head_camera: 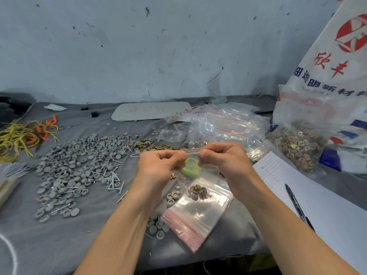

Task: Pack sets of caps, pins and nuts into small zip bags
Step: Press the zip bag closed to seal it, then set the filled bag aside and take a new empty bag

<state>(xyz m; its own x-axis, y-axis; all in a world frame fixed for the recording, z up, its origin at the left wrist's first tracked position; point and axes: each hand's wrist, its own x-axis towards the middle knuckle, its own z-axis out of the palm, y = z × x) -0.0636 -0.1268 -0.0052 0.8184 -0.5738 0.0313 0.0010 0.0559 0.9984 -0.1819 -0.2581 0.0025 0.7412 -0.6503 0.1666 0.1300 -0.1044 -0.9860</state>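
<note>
Small clear zip bag with red seal strip (191,151), held up over the grey-clothed tabletop (79,245); seal stage, probably.
Left hand (156,167) and right hand (226,161) each pinched one end of the strip, fingers curled tight. Brownish parts (198,192) seemed to lie low inside. Next move would call for pressing along the strip's whole length.

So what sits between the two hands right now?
Head view: the red-lined top of the small zip bag stretches between the left hand and right hand, both pinching it. A green gadget shows just below.
</note>
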